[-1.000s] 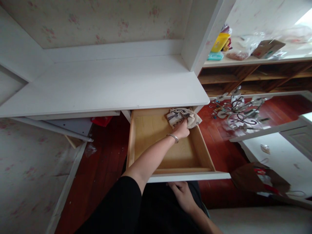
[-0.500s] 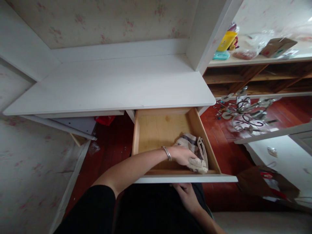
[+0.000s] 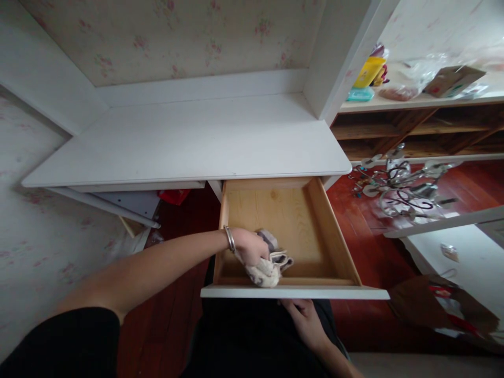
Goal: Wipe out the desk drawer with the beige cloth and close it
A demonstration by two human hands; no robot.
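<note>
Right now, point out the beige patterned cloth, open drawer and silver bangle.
Beige patterned cloth [image 3: 266,274]: head view, on its bunched folds.
Open drawer [image 3: 301,223]: head view, on its wooden bottom panel.
Silver bangle [image 3: 229,239]: head view, middle of the band.

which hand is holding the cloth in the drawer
The left hand, with the silver bangle at its wrist: it grips the cloth inside the drawer. The right hand is outside, on the front panel's near side, no bangle visible.
</note>
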